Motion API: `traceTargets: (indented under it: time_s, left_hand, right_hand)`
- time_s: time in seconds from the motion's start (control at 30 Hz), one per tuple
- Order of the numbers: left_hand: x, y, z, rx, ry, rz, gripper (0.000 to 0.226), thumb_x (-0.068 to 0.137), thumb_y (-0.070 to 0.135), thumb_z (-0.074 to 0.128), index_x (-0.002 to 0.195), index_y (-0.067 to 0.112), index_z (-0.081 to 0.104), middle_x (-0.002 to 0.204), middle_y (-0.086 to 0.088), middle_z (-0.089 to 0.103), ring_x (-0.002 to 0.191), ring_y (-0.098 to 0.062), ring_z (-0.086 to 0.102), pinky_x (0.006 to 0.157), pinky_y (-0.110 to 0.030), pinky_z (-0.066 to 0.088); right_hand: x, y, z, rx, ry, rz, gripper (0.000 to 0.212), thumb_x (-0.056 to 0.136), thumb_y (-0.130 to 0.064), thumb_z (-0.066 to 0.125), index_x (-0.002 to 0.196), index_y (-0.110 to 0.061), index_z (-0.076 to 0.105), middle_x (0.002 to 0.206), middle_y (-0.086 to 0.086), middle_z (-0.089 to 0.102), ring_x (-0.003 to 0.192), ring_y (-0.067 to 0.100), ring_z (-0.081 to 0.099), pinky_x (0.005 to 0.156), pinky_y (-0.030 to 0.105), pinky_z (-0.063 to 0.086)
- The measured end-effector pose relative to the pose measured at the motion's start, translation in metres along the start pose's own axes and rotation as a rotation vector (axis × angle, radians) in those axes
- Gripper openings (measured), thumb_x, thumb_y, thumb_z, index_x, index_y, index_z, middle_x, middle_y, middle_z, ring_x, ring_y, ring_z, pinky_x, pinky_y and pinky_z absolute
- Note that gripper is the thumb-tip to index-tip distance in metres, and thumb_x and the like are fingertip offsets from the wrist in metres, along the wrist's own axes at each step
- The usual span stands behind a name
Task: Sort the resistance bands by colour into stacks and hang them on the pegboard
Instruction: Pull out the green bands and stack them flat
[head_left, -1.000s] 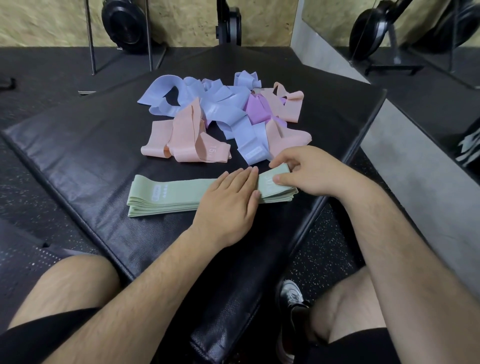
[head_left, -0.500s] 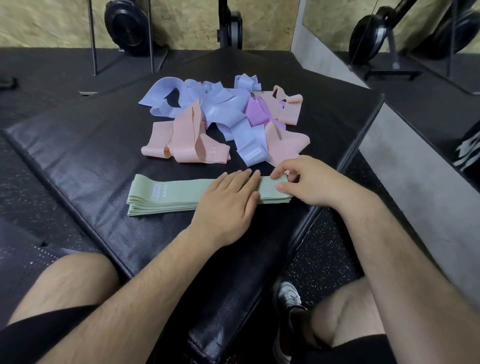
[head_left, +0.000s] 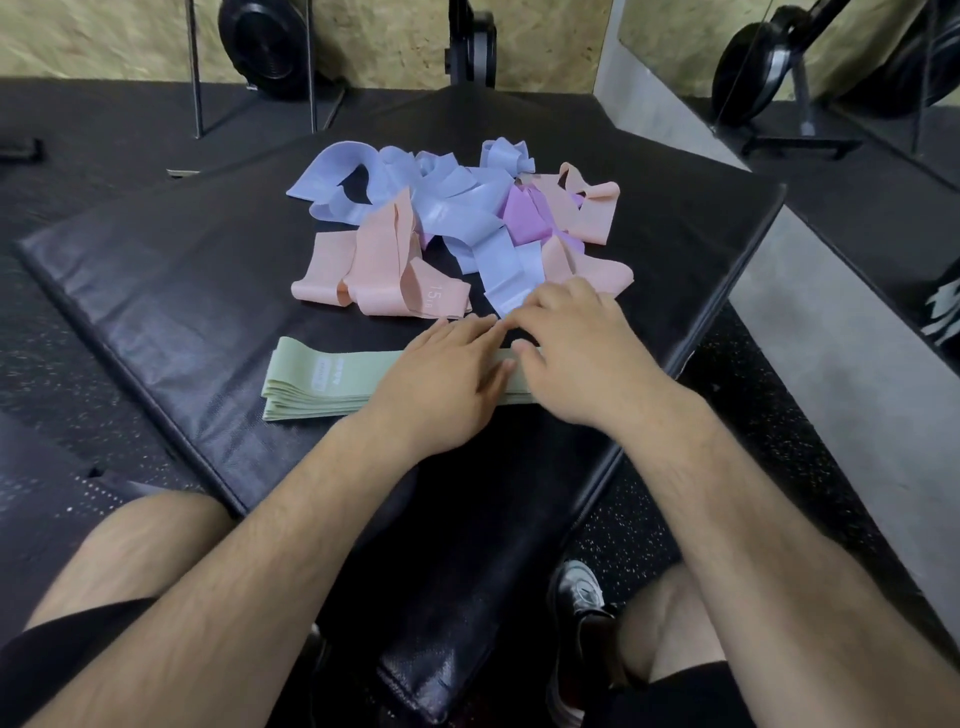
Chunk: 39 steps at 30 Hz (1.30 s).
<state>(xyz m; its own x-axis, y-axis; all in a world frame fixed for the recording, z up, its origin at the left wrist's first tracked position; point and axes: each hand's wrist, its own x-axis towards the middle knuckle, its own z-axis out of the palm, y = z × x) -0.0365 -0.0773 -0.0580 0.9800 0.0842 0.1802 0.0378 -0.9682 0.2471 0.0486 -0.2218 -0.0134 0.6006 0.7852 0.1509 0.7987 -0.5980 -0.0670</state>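
A neat stack of green bands lies on the black mat near its front edge. My left hand rests flat on the stack's middle, fingers straight. My right hand lies over the stack's right end with fingers spread, its fingertips near the blue band behind. Behind the stack sits a loose heap of peach bands, blue bands and purple bands, all tangled together. The stack's right end is hidden under my hands.
The mat's right edge drops to a speckled floor and a grey ledge. Black weight plates on metal stands sit at the back by a chipboard wall. My knees and a shoe are below the mat.
My right hand let go of the pinched right end of the green stack and slid left and forward, now lying flat beside my left hand. The left hand stayed put.
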Motion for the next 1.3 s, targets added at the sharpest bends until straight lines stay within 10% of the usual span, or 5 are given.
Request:
traceTargets:
  time_s: [0.77, 1.1, 1.3]
  left_hand:
    - [-0.014, -0.039, -0.029, 0.103, -0.200, -0.124, 0.042, 0.097, 0.036, 0.054, 0.133, 0.014, 0.047, 0.124, -0.007, 0.045, 0.120, -0.027, 0.042, 0.096, -0.039, 0.036]
    - [-0.027, -0.033, -0.031, 0.225, -0.111, -0.083, 0.038, 0.094, 0.033, 0.057, 0.123, 0.011, 0.048, 0.119, -0.009, 0.048, 0.106, -0.029, 0.052, 0.078, -0.033, 0.027]
    - [-0.054, -0.024, -0.017, 0.407, 0.108, 0.051, 0.035, 0.079, 0.021, 0.041, 0.103, 0.006, 0.060, 0.088, -0.007, 0.060, 0.075, -0.029, 0.056, 0.069, -0.037, 0.038]
  right_hand:
    - [0.029, -0.042, 0.012, 0.151, -0.378, -0.033, 0.040, 0.098, -0.028, 0.051, 0.138, -0.022, 0.049, 0.131, 0.006, 0.047, 0.124, 0.027, 0.044, 0.102, 0.046, 0.043]
    - [0.004, -0.064, 0.016, -0.004, -0.229, 0.006, 0.042, 0.088, -0.014, 0.052, 0.129, -0.014, 0.044, 0.130, 0.007, 0.043, 0.118, 0.028, 0.046, 0.100, 0.037, 0.034]
    - [-0.037, -0.076, 0.050, -0.124, 0.178, 0.047, 0.048, 0.072, -0.007, 0.058, 0.120, -0.009, 0.060, 0.115, 0.011, 0.059, 0.088, 0.027, 0.060, 0.082, 0.039, 0.047]
